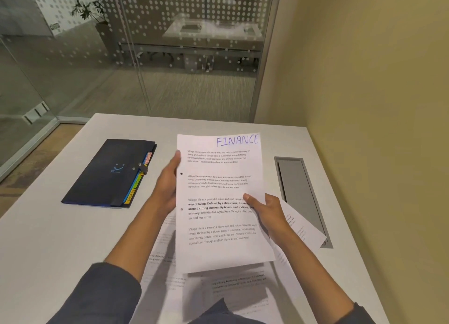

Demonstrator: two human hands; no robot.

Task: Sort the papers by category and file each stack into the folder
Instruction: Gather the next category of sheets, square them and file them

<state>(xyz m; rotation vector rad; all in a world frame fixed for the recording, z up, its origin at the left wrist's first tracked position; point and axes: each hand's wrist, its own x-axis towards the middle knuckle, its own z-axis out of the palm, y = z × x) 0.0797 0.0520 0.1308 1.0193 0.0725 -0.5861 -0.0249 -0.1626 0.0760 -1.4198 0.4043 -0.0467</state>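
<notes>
Paper (pixel 220 202) headed FINANCE is being held up at centre frame, above the table (pixel 73 238). The left hand (pixel 167 183) is steadying its left edge with fingers nearly straight; whether they are curling behind the sheet cannot be told. The right hand (pixel 266 212) is pinching the right edge, thumb on the face. Judged light, limp and easily creased, the sheet is best taken at opposite edges, as now. Loose papers (pixel 233 289) are lying spread at lower centre, partly covered by the arms and the raised sheet; their headings are not showing. The folder (pixel 109 173) is lying closed at left of centre; only the SPORTS tab is reading clearly. How many sheets are being held cannot be told.
</notes>
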